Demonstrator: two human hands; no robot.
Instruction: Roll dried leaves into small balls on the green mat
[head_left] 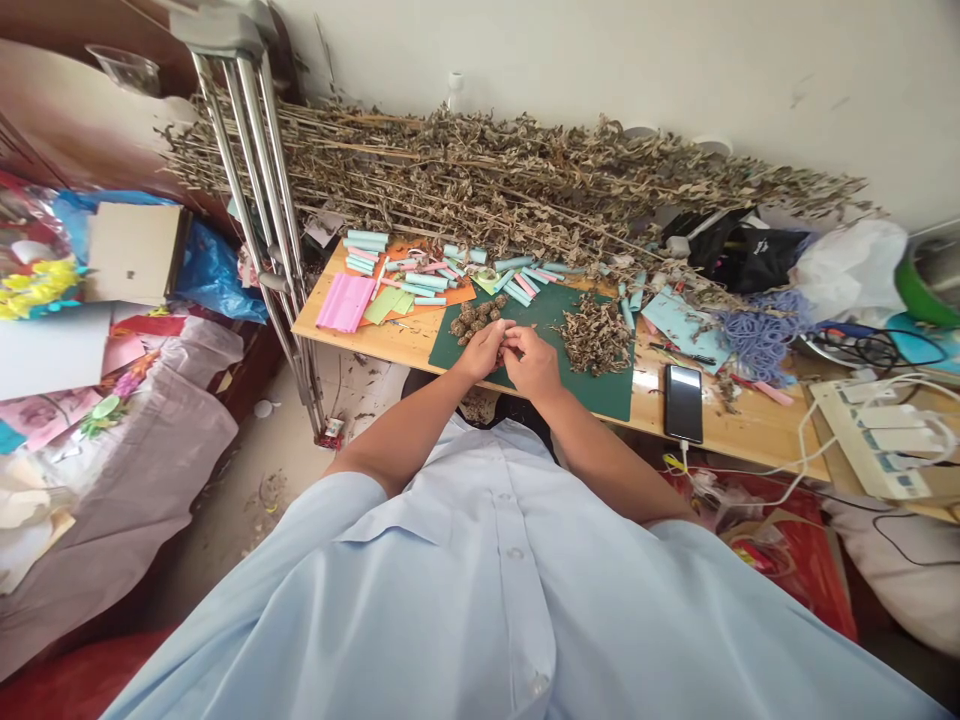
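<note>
My left hand (484, 350) and my right hand (531, 360) meet at the front edge of a green mat (611, 395), fingers pressed together around something too small and hidden to make out. Just beyond my left hand lies a cluster of brown balled leaves (472, 318). A loose pile of dried leaves (596, 335) sits on the mat, right of my right hand. Rolled blue and pink paper pieces (517, 288) are scattered along the mat's back edge.
Long dried stalks (450, 170) cover the back of the wooden table (405, 340). Metal crutches (262, 180) lean at the left. To the right are a phone (683, 403) with a cable, blue yarn (761, 335) and a power strip (870, 440).
</note>
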